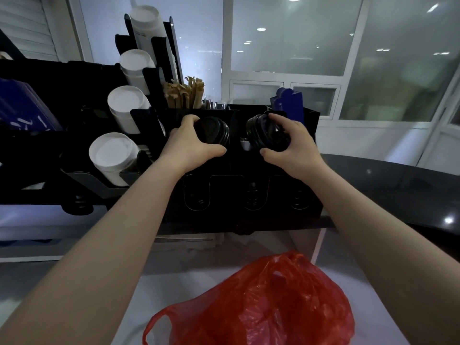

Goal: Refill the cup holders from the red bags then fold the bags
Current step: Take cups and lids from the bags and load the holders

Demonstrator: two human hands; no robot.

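Black left lid stack [215, 130] is being gripped by the left hand [191, 143], right lid stack [263, 133] by the right hand [293, 143], both at the lid holder [224, 195]. The red bag [273, 302] is lying on the desk [174, 290]. Likely hazard: a stack entering tilted, jamming or spilling lids.

Counter surroundings, ahead of me and below.
Bundle of wooden stirrers [185, 94] stands upright ahead of me, with thin metal pieces [211, 103] just beside it on the right, too small to name. Blue card pieces [288, 102] stick up further right. Blue packs [22, 105] far left. Dark glossy countertop [388, 185] curves away on my right. Glass partition [286, 36] behind, lights reflected in it; white slatted shutter [27, 23] top left.
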